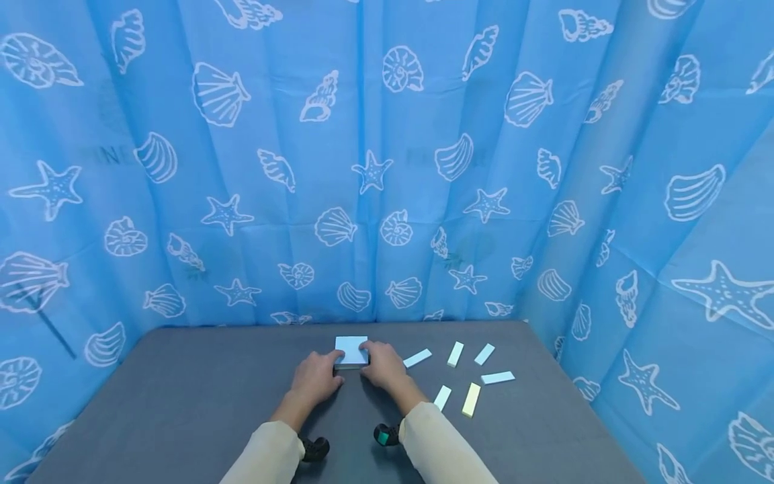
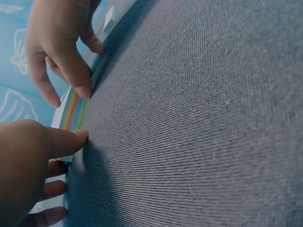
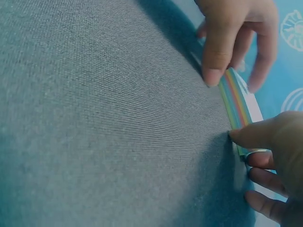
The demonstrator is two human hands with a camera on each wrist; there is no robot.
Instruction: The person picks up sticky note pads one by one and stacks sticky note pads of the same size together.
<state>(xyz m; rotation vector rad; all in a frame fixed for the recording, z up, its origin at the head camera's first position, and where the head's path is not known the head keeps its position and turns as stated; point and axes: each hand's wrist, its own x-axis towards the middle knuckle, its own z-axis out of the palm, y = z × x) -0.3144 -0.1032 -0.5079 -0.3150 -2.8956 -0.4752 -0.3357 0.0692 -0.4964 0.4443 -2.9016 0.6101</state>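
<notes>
A rectangular sticky-note-like pad (image 1: 351, 347) with a pale top lies near the table's far edge. Its side shows coloured layers (image 2: 71, 112) of orange, yellow, blue and green in both wrist views. My left hand (image 1: 317, 378) grips the pad's left side, its thumb at the near edge. From the right side my right hand (image 1: 385, 367) holds the same pad, fingers curled at its corner. In the right wrist view, the striped edge (image 3: 236, 97) runs between the two hands. Parts of the pad's sides are hidden behind fingers.
Several narrow strips lie scattered to the right, among them a pale yellow strip (image 1: 471, 400) and a white strip (image 1: 498, 378). Another white strip (image 1: 417, 357) lies close by the right hand. Behind the grey table (image 1: 199, 396) hangs a blue shell-print curtain (image 1: 290, 168).
</notes>
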